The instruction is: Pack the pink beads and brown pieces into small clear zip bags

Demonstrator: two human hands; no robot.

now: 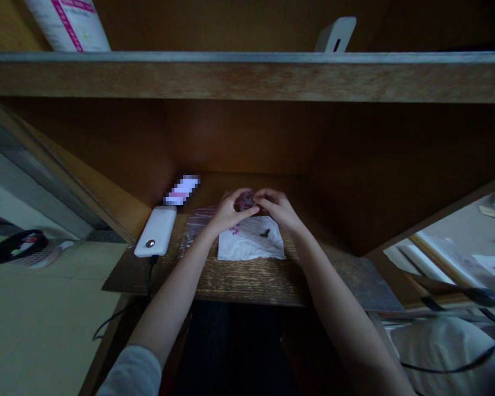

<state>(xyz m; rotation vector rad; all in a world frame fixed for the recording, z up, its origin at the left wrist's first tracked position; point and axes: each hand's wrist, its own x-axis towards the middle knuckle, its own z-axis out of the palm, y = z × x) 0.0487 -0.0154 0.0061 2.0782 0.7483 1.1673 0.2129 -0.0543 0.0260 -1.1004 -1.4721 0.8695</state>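
Observation:
My left hand (227, 212) curves its fingers and thumb around a small clear plastic bag (245, 200) with pinkish-purple bits inside. From the other side, my right hand (278, 208) pinches the bag's edge between thumb and fingers. Below both hands lies a creased white tissue (247, 247) on the wooden desk. A few small pink beads (234, 230) rest on its left part, and a small dark piece (265, 233) sits on its right part; its kind is too small to tell. More clear zip bags (194, 224) lie left of the tissue, partly behind my left forearm.
A white power bank (155, 231) with a black cable (150, 275) lies at the desk's left side. Behind it is a lit phone (182, 190), blurred out. Overhead runs a shelf edge (247, 80). A basket (25, 250) stands on the floor at left.

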